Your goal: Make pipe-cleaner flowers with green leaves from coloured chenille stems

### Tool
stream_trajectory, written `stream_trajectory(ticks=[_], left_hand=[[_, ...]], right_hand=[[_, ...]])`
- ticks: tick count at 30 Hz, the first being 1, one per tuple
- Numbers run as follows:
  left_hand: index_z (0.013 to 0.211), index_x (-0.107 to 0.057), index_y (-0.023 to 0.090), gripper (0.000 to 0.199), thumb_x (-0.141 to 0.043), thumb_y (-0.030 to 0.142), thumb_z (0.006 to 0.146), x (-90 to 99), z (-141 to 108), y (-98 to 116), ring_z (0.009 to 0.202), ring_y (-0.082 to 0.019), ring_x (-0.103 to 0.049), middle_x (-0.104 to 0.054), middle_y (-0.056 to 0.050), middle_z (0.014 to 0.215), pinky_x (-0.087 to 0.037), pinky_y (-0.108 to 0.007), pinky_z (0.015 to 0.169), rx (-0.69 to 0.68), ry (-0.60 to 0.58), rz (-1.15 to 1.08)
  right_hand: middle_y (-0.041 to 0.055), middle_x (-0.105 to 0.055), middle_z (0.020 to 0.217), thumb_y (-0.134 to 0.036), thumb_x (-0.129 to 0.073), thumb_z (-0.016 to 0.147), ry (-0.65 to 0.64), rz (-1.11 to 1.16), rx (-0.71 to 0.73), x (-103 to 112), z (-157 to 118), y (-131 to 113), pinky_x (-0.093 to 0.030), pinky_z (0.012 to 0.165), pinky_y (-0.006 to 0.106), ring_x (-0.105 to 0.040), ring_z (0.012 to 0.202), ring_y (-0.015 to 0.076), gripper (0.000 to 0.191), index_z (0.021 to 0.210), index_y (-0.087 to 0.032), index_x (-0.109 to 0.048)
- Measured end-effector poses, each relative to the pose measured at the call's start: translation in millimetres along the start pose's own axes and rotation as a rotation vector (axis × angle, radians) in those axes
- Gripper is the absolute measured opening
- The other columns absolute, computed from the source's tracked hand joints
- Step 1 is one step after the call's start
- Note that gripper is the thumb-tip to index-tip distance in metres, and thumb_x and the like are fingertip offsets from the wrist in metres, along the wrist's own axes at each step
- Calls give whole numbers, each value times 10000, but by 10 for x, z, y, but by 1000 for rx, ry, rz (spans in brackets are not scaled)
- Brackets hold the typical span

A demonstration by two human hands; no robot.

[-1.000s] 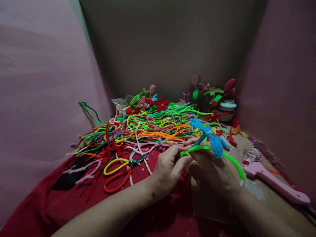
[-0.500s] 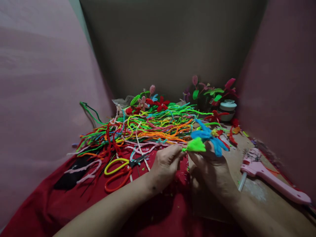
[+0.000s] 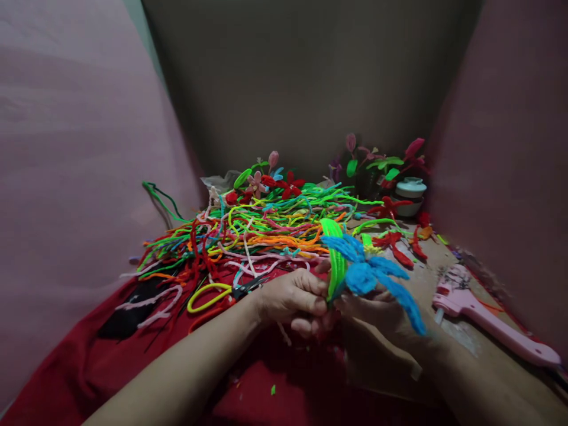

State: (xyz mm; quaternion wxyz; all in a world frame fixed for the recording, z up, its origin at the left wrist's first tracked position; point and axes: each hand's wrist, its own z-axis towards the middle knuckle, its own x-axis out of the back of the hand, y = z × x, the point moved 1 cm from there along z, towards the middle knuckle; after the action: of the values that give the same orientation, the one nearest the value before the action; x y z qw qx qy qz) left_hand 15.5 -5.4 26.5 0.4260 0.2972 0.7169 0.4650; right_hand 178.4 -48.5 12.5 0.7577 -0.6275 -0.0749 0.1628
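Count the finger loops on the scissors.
2: the yellow loop, and the red loop just below it in the picture, partly hidden by the left forearm.

I count one blue flower [image 3: 361, 278] and one glue gun [image 3: 497, 324] at four o'clock, one jar [image 3: 410, 188] at three, one pair of scissors [image 3: 239, 291] at seven.

Red cloth [image 3: 248, 384], lower centre of frame: supporting multicoloured fuzzy stems [image 3: 275, 228] and scissors [image 3: 233, 293]. Brown board [image 3: 448, 254], right of frame: supporting pink glue gun [image 3: 488, 319].
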Motion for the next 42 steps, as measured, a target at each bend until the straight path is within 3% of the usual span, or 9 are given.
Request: stream_trajectory(ticks=[4, 9, 11, 14, 18, 22, 30, 39, 42], left_hand=[[628, -619, 112, 397, -674, 505, 639, -32, 49, -27, 312, -67, -398, -513, 4, 449, -308, -212, 359, -108, 40, 34], [832, -640, 156, 149, -622, 270, 738, -126, 90, -65, 686, -128, -534, -593, -21, 749, -412, -238, 659, -467, 503, 531], [758, -617, 170, 102, -556, 246, 788, -163, 79, -98, 629, -112, -476, -531, 5, 654, -381, -224, 619, -542, 650, 718], [647, -551, 173, 235, -462, 251, 849, -186, 68, -129, 524, -88, -379, -427, 29, 547, -329, -210, 528, -527, 708, 772], [659, -547, 166, 222, -478, 274, 840, -175, 80, -113, 477, -71, -330, -399, 42, 537, -281, -200, 465, -447, 682, 585], [653, -550, 160, 209, -504, 278, 818, -165, 94, -93, 458, -60, -308, -378, 56, 521, -245, -201, 447, -429, 679, 451], [649, -567, 133, 215, -602, 308, 770, -223, 87, -80, 455, -43, -340, -425, 49, 524, -234, -186, 435, -413, 592, 174], [655, -569, 114, 302, -693, 385, 700, -148, 122, -159, 290, -10, -241, -417, 67, 423, -217, -164, 339, -188, 11, -299], [634, -554, 119, 326, -665, 414, 717, -125, 120, -144, 292, -16, -237, -399, 70, 413, -223, -164, 331, -168, -39, -260]], right_hand=[[23, -696, 883, -262, -684, 732, 136, 3, 61, -35, 1, -84, -507, 757, 322, -630, 843, 206, 122, 836, -219, -731], [29, -714, 859, -253, -674, 744, 332, 29, 59, -72, 55, -23, -507, 779, 341, -639, 847, 222, 167, 897, -214, -727], [28, -711, 919, -258, -678, 740, 346, 56, 64, -84, 74, 16, -503, 807, 354, -631, 898, 233, 187, 919, -234, -725], [29, -682, 1051, -267, -684, 734, 335, 3, 111, -84, 96, 24, -488, 861, 373, -596, 1005, 253, 216, 947, -257, -720], [34, -699, 1010, -291, -684, 730, 207, -100, 91, -57, 103, -14, -510, 832, 367, -601, 1009, 257, 268, 995, -257, -706], [26, -714, 957, -287, -685, 725, 249, -231, 133, -24, 90, -56, -504, 823, 341, -616, 973, 241, 241, 961, -249, -715], [36, -715, 936, -320, -708, 700, 213, 15, 55, 6, 119, -135, -496, 769, 345, -626, 891, 229, 254, 941, -242, -716], [32, -731, 793, -211, -765, 615, 65, 428, -91, -3, 99, -101, -490, 755, 342, -662, 758, 202, 238, 851, -230, -739], [37, -732, 795, -200, -759, 626, 91, 413, -54, -7, 92, -71, -489, 781, 362, -664, 814, 227, 289, 911, -230, -726]])
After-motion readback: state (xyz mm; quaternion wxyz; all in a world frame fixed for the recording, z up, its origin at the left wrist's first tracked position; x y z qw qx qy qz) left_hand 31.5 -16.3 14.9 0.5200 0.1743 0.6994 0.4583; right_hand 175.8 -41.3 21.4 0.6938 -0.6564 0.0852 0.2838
